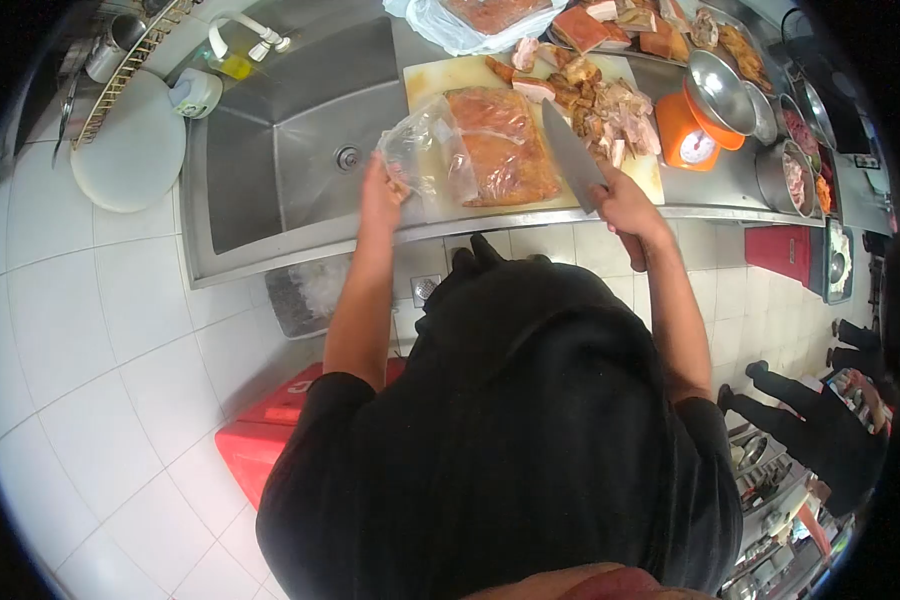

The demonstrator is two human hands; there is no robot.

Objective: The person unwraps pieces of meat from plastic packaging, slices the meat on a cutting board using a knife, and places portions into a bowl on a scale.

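A large slab of meat (pixel 515 150) lies on the white cutting board (pixel 490 208), its left part inside a clear plastic bag (pixel 420 140). My left hand (pixel 382 192) is closed on the open end of the bag, over the sink's right edge. In my right hand (pixel 625 208) is the handle of a wide knife (pixel 568 150); its blade points up and left, just right of the slab. Cut meat pieces (pixel 615 115) are heaped on the board's right part, beyond the blade.
A steel sink (pixel 270 150) lies left of the board. At right stand an orange scale (pixel 692 145) with a metal bowl (pixel 720 92) and a pot (pixel 785 180). More meat (pixel 580 28) lies behind. Another person (pixel 820 430) stands at the far right.
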